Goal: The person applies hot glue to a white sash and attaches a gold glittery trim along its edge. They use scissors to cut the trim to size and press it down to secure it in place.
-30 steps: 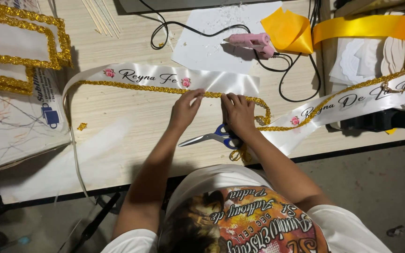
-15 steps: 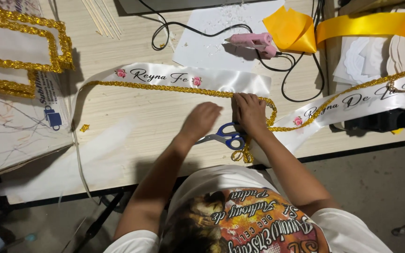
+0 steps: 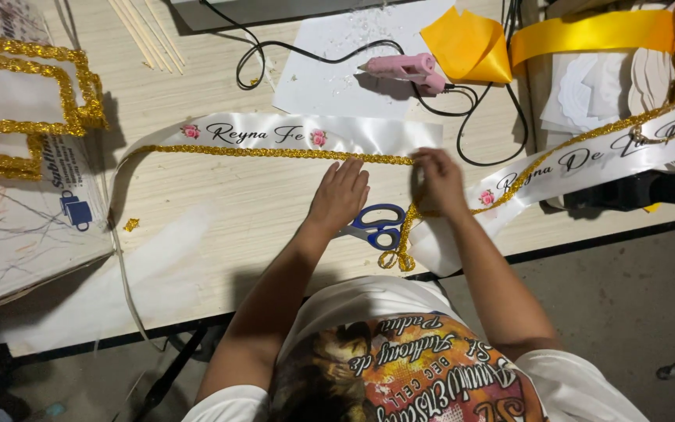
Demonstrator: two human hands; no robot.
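A white satin sash [image 3: 369, 134] with script lettering and small pink roses lies across the wooden table [image 3: 220, 203]. Gold glitter trim [image 3: 275, 153] runs along its lower edge. My left hand [image 3: 341, 195] lies flat with fingers spread, its fingertips pressing the trim. My right hand [image 3: 439, 181] pinches the trim and the sash fold at its right end. Blue-handled scissors [image 3: 376, 227] rest on the table between my wrists, partly under my left hand. A loop of loose gold trim [image 3: 401, 248] hangs near the table's front edge.
A pink glue gun [image 3: 408, 69] with a black cord [image 3: 275, 53] lies on white paper at the back. Yellow ribbon [image 3: 587, 33] and folded yellow fabric [image 3: 466, 45] sit at the back right. Gold-trimmed frames [image 3: 48, 101] lie at the left. A black object [image 3: 634, 191] sits at the right edge.
My left hand has moved from beside the right hand down onto the scissors, then settled flat with its fingertips on the trim. The right hand stays pinching the sash fold.
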